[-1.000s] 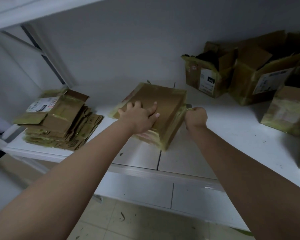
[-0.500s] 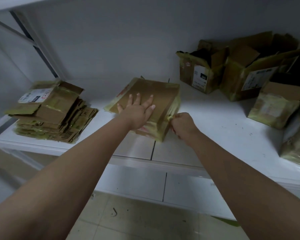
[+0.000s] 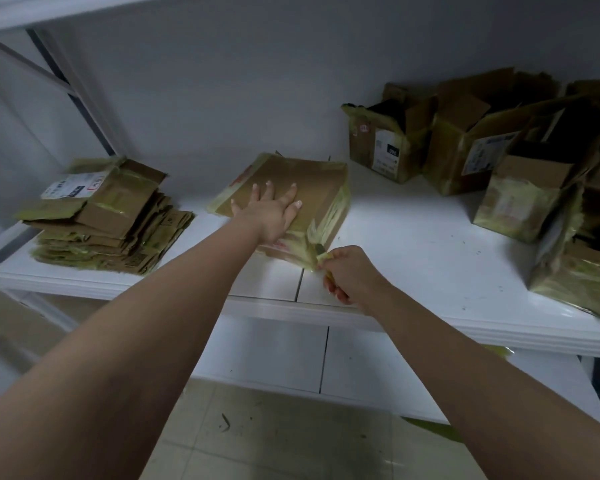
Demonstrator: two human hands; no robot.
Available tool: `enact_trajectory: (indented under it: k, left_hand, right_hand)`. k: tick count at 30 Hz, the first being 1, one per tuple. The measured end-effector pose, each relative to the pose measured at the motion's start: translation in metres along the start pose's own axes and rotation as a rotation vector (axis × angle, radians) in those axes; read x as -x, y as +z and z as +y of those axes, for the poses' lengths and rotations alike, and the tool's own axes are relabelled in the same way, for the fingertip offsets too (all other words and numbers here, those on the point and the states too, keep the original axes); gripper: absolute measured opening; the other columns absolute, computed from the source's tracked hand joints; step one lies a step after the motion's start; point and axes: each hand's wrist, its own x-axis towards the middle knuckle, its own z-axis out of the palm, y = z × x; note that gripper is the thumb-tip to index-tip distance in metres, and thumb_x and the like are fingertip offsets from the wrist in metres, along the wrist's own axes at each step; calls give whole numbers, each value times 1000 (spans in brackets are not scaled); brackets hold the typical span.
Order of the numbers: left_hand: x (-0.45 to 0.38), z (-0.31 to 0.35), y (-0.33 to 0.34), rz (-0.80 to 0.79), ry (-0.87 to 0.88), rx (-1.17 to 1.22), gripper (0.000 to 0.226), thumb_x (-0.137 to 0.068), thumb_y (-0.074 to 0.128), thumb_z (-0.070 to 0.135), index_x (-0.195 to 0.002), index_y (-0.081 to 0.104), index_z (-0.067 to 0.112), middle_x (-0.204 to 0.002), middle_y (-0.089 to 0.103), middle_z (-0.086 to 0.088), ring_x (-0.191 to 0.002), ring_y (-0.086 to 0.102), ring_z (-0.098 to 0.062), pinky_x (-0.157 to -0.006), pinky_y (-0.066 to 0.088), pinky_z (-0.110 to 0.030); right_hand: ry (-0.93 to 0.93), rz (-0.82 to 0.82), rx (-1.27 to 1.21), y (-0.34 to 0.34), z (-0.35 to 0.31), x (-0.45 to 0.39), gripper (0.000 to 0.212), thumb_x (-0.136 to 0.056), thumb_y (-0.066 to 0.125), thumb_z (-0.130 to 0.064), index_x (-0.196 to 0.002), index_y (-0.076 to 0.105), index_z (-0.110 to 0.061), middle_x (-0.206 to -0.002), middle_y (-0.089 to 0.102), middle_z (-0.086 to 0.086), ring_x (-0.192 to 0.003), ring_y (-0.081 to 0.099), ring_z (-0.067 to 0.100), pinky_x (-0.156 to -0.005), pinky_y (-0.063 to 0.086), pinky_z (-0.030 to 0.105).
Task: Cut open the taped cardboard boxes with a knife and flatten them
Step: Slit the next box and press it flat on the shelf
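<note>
Taped box [image 3: 302, 188]: a flattish cardboard box wrapped in yellowish tape, lying near the middle of the white surface [image 3: 413, 237], its near corner close to the front edge.
Left hand [image 3: 271, 211]: flat on the box top, fingers spread and straight, pressing down.
Right hand [image 3: 349, 273]: curled round a knife [image 3: 321, 252] at the box's near right corner (only a short bit of the tool shows past the fingers, so blade details cannot be told).
Flattened stack [image 3: 101, 223]: a pile of flattened cardboard on the left of the surface, well apart from the box.
Other boxes [image 3: 499, 150]: several taped, partly open boxes crowded on the right, against the wall and along the edge.
Floor [image 3: 274, 438]: tiled, with small scraps.
</note>
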Motion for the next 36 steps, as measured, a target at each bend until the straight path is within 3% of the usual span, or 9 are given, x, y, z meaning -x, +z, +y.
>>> enact_trajectory:
  k: [4,10,14,16,18,23,28,32,36]
  left_hand:
    - [2,1,-4,-14,7,29,61,-95,9,65,-152,6,43,-163,-2,-4,-148,-9,-30,-111,-1,-69]
    - [13,6,-17,-171,32,86,103,-62,21,94,-150,-2,47,-162,-13,-2,-146,-18,-30,-111,-5,-67]
    - [16,-16,-32,-305,156,92,94,-68,45,84,-146,-1,57,-161,-15,-6,-145,-23,-30,-117,-4,-54]
    - [15,-23,-34,-271,204,103,87,-74,47,77,-147,5,56,-162,-9,-9,-146,-19,-30,-118,-3,-49]
    - [11,-19,-26,-170,205,45,81,-80,39,75,-149,7,48,-161,1,-16,-147,-10,-34,-119,2,-47]
    - [-7,5,-6,-1,62,-62,89,-70,11,89,-149,2,49,-160,10,-19,-146,4,-43,-113,15,-65]
    - [-21,7,-5,-14,56,-21,122,-39,-7,102,-149,3,49,-159,20,-15,-147,6,-42,-112,14,-66]
    - [-16,10,-7,-4,32,-22,96,-65,8,93,-150,3,48,-160,15,-17,-146,4,-43,-110,15,-69]
    - [-9,14,-11,-15,3,-25,85,-75,15,87,-150,3,48,-160,8,-18,-146,2,-45,-110,16,-68]
  right_hand:
    - [-13,-70,-22,3,1,13,9,-91,50,-9,-82,54,-8,-50,49,7,-31,34,12,-35,27,15]
    - [-81,-93,51,7,10,10,13,-92,45,-9,-82,52,-6,-55,57,12,-36,49,19,-38,39,21]
    - [-135,19,57,6,15,-2,13,-86,49,-2,-80,60,3,-54,55,10,-36,43,13,-38,34,19]
    - [-171,89,74,1,14,-11,15,-84,52,0,-81,63,10,-52,51,9,-36,41,11,-38,32,19]
    - [-179,155,78,-5,11,-20,16,-83,55,-1,-82,63,13,-52,49,8,-41,40,13,-40,32,20]
    - [-221,293,228,-14,15,-33,14,-87,52,-7,-74,55,-4,-66,54,9,-59,47,22,-59,39,29]
    - [-373,396,503,-5,29,-20,6,-93,44,-11,-94,46,-5,-74,55,9,-70,55,31,-62,43,39]
    - [-441,421,636,1,29,-19,4,-95,41,-13,-95,37,-10,-65,47,0,-62,51,29,-53,35,34]
    - [-465,443,729,0,31,-22,6,-95,39,-14,-94,33,-13,-59,41,-5,-58,48,28,-52,28,33]
